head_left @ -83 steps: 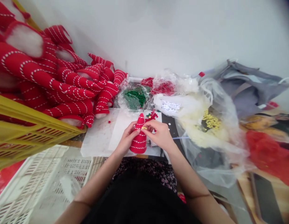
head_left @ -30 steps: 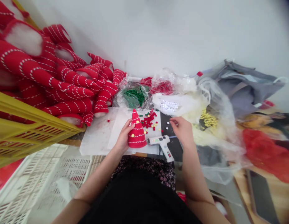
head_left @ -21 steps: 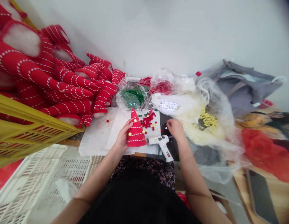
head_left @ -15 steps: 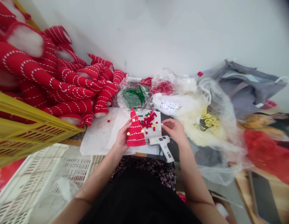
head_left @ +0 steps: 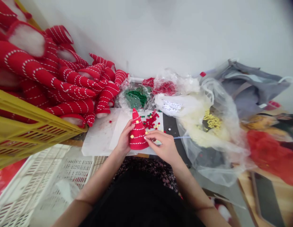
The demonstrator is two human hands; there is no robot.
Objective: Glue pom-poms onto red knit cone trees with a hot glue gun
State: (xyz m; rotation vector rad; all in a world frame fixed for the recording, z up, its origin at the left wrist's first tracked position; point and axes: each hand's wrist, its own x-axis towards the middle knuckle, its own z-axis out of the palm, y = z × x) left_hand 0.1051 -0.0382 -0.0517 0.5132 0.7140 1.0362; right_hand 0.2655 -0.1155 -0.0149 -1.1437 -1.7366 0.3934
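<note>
A red cone (head_left: 138,138) with white stitched stripes and a few pale yellow pompoms stands upright over the white paper. My left hand (head_left: 125,137) is wrapped round its left side. At its lower right side is my right hand (head_left: 161,143), thumb and fingertips pinched together against the cloth; whatever they hold is too small to name. Behind the cone lie loose red pompoms (head_left: 151,121), with a few green and yellow ones among them. The glue gun is mostly hidden under my right hand.
Red striped cones (head_left: 73,90) fill a yellow crate (head_left: 37,126) at the left. Bags of green pompoms (head_left: 137,97), red pompoms (head_left: 165,87), white pompoms (head_left: 172,106) and yellow pompoms (head_left: 212,120) line the back and right. A white basket (head_left: 77,171) sits lower left.
My right hand has moved left from beside the paper to the cone's right side, now covering the glue gun. The cone stays in my left hand.
</note>
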